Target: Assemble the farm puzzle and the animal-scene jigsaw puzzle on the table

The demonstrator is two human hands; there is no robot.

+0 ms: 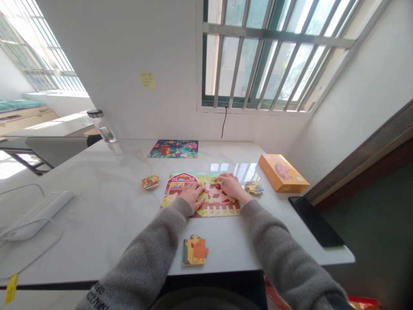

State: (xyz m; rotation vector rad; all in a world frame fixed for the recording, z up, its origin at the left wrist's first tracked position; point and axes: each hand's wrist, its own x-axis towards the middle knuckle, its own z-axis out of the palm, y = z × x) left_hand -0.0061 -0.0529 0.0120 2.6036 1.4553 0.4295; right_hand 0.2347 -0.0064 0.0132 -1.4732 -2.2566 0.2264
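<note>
A farm jigsaw puzzle with a red barn lies assembled on the marble table, in front of me. My left hand rests flat on its left middle, and my right hand presses its fingertips on the puzzle's upper right. Neither hand visibly holds a loose piece. Small stacks of puzzle pieces lie on either side: one left of the puzzle, another right of it. A third stack sits near the table's front edge, between my forearms.
A second, colourful puzzle lies at the table's far edge. An orange box stands at the right, near a black flat slab. A glass bottle stands at the far left corner, and a white object lies left.
</note>
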